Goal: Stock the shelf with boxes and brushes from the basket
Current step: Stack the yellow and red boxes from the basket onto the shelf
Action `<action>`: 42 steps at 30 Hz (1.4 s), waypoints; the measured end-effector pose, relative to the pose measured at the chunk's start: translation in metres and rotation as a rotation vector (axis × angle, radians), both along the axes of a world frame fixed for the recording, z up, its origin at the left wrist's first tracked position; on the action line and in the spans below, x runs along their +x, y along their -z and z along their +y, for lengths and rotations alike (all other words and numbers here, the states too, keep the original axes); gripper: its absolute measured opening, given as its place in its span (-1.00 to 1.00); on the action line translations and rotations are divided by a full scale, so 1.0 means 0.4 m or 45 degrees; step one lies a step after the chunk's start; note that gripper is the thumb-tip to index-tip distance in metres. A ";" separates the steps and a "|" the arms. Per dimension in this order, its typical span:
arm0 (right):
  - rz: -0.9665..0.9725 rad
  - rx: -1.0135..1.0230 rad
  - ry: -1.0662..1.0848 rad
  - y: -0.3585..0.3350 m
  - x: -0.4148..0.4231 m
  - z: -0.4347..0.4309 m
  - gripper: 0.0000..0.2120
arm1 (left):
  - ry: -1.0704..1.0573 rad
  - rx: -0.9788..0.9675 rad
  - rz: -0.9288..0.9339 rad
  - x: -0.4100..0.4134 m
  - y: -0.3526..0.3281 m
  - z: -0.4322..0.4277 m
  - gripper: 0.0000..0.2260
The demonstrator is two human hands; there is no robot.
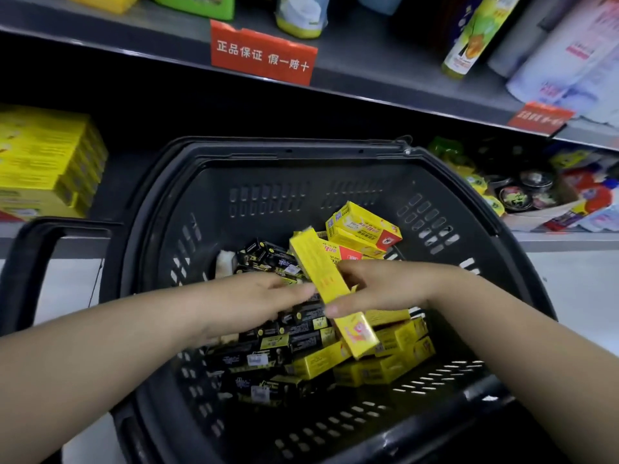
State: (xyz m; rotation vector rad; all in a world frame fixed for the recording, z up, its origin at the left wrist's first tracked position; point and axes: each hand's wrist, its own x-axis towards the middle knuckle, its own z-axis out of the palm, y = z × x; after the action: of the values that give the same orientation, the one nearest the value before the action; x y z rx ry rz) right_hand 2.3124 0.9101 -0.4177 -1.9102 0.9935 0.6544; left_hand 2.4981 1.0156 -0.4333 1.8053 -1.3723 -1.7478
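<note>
While the right hand (385, 286) is pinching a box (318, 266), the left hand (258, 296) is blurring beside it. Its grip I cannot tell.

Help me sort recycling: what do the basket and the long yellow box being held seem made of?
The basket looks like moulded black plastic, semi-gloss: slotted walls, sheen on the rim. The yellow box seems printed cardboard, lightly glossy: sharp folded edges, flat faces.

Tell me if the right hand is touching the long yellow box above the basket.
Touching. The head view shows the right hand with thumb and fingers wrapped round the long yellow box, no gap.
</note>
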 end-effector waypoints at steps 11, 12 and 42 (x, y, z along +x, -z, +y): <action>0.386 -0.201 -0.317 0.036 -0.047 -0.030 -0.43 | -0.669 0.178 0.476 -0.005 0.013 -0.011 -0.78; 0.628 -0.268 -0.427 0.052 -0.069 -0.039 -0.36 | -0.686 0.194 0.475 -0.002 0.016 -0.012 -0.79; -0.569 -0.277 0.537 -0.050 0.081 0.075 -0.72 | -0.451 0.099 0.545 0.004 -0.005 0.003 -0.71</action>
State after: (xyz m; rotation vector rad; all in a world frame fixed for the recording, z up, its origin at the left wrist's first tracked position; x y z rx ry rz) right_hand 2.3450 0.9402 -0.3978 -1.8312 1.1516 -0.1260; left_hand 2.4995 1.0169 -0.4314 1.4763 -0.7762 -1.8619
